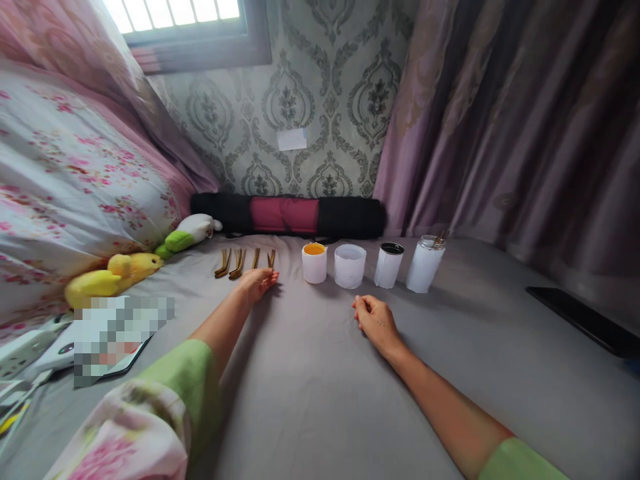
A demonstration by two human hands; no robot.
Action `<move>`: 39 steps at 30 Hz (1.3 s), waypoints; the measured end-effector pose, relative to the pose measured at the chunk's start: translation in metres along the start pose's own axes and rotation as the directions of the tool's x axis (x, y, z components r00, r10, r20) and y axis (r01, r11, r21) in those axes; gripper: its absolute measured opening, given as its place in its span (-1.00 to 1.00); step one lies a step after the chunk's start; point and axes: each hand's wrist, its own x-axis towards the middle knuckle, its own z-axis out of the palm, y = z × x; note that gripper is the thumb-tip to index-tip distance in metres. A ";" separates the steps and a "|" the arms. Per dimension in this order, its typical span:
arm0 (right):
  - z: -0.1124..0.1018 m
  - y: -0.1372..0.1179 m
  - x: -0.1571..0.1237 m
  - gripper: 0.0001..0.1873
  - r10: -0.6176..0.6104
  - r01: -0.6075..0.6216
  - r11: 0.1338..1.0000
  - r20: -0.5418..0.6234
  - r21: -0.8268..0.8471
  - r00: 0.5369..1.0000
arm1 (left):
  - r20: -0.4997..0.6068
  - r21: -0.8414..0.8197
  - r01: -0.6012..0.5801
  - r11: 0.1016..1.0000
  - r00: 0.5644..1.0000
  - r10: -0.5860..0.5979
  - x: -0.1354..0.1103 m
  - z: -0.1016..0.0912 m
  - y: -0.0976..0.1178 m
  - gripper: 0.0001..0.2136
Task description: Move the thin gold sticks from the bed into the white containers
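Note:
Several bundles of thin brown sticks, bent at their lower ends, lie in a row on the grey sheet. My left hand is at the right end of this row, fingers loosely extended towards the right. It covers the lower ends of the two rightmost bundles, and I cannot tell if it touches them. My right hand rests on the sheet with its fingers curled closed, and nothing sticks out of it. Beyond it stand a white-wrapped cup with orange contents and a translucent white cup.
Further right are a white-wrapped can with a dark inside and a white-wrapped jar holding brown sticks. A black-and-maroon roll lies by the wall. Plush toys and a power strip lie left, a black flat object right.

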 end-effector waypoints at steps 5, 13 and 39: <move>0.000 -0.001 -0.001 -0.59 0.009 -0.009 1.000 0.001 0.015 1.000 | 0.043 -0.079 0.018 0.997 0.999 -0.015 -0.010 0.003 -0.006 -0.84; 0.001 0.002 0.000 -0.57 -0.009 0.009 1.000 -0.003 0.008 1.000 | 0.118 -0.130 0.027 0.991 0.993 -0.012 -0.024 0.006 -0.014 -0.82; -0.001 -0.003 -0.003 -0.59 0.013 -0.014 0.999 0.026 0.050 1.000 | 0.245 -0.078 -0.210 0.975 0.944 0.223 -0.089 0.021 -0.047 -0.65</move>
